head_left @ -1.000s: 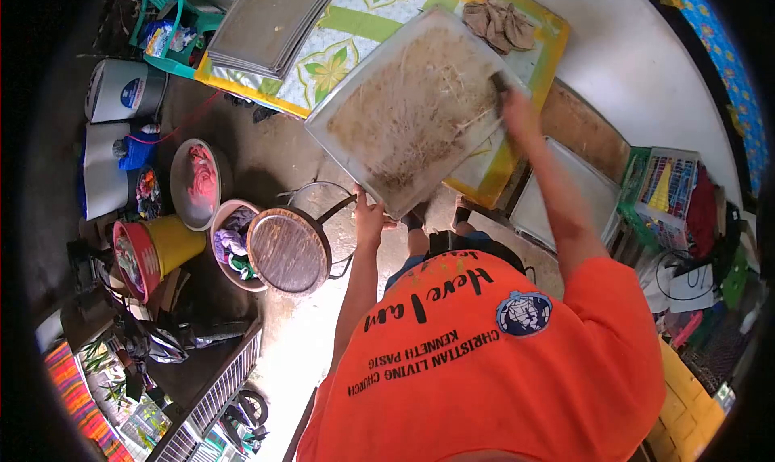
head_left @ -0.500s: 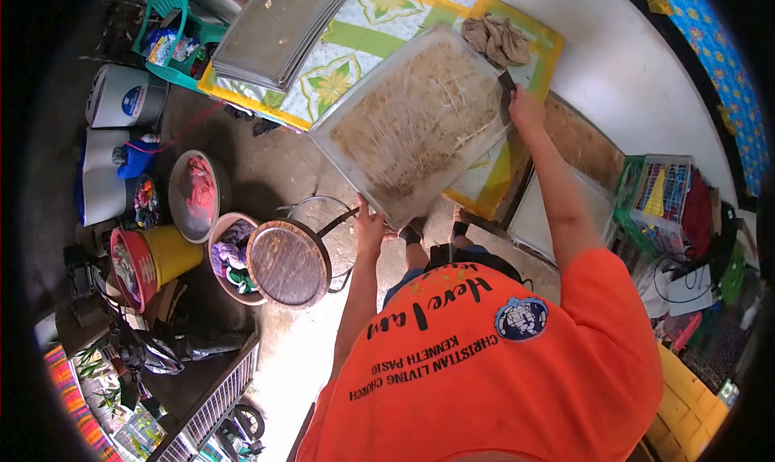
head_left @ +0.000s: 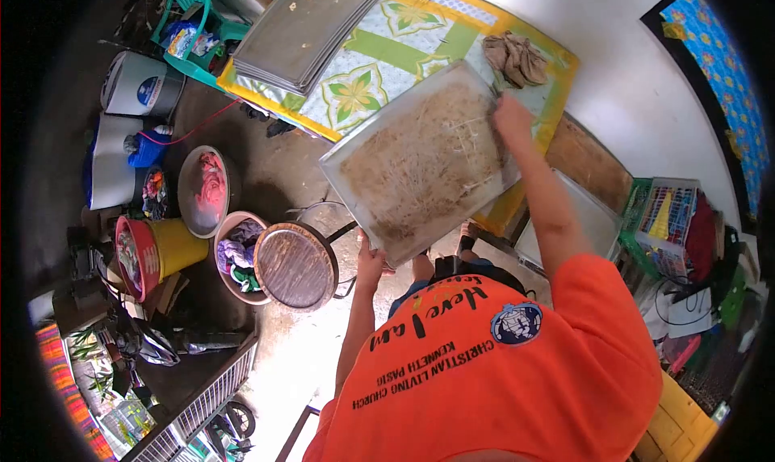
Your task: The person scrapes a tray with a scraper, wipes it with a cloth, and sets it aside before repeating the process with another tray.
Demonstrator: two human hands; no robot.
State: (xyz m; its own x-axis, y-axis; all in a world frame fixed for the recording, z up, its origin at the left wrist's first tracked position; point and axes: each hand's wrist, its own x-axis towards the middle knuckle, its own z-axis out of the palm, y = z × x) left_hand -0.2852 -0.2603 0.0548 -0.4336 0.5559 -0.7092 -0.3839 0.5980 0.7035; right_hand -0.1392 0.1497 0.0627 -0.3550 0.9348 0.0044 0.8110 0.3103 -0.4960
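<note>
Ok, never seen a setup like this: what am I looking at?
There is no machine: a person works with two bare hands. The view comes from one camera worn on that person's head, looking forward and down, so the orange shirt fills the bottom. The left hand holds a stained flat tray near its closest corner; the right hand is at the tray's right edge, and whether it grips anything is hard to tell. On the table lie a stack of flat sheets and a crumpled brown cloth.

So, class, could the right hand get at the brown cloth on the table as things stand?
Probably yes: the brown cloth lies uncovered, close to the right hand, though the tool it seems to hold may need setting down first.
</note>
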